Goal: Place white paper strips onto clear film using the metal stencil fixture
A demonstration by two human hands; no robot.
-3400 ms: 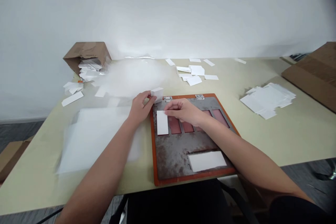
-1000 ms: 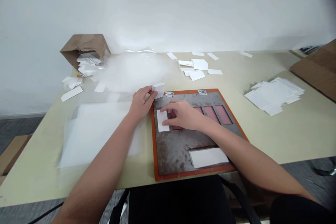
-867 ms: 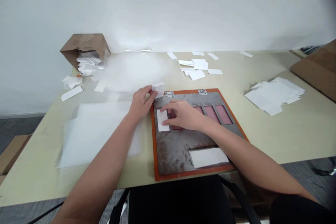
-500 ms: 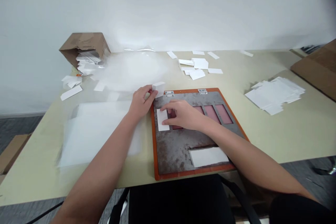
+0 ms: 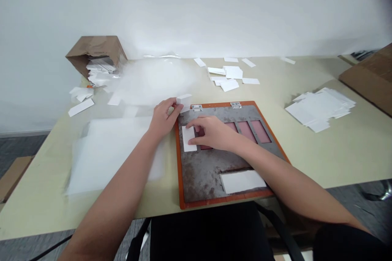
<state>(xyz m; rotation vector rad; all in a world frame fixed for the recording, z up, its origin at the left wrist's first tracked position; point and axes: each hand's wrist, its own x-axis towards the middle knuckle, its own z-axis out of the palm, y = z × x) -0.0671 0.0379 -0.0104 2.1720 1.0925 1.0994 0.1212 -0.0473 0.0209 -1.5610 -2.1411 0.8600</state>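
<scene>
My left hand [image 5: 163, 119] pinches a small stack of white cards [image 5: 184, 99] just beyond the upper left corner of a rust-stained grey metal plate [image 5: 196, 175], which has an orange frame [image 5: 223, 200]. My right hand [image 5: 211, 133] lies over the plate, its thumb and fingertips holding a white card [image 5: 188, 138] flat near the plate's left side. That hand hides the left windows of a row of pinkish-red windows [image 5: 261, 131]. A wider white sheet [image 5: 241, 182] sits in a slot near the plate's front edge.
A tipped cardboard box [image 5: 94, 51] spills white cards at the back left. Loose white cards [image 5: 228, 77] lie behind the plate, with a spread pile [image 5: 318, 108] to the right. Clear plastic film [image 5: 113, 151] covers the table's left. Flattened cardboard [image 5: 367, 77] lies at right.
My right hand has moved down from above the windows onto the white card. The left hand still holds the stack. The whole scene has drifted slightly upward in view.
</scene>
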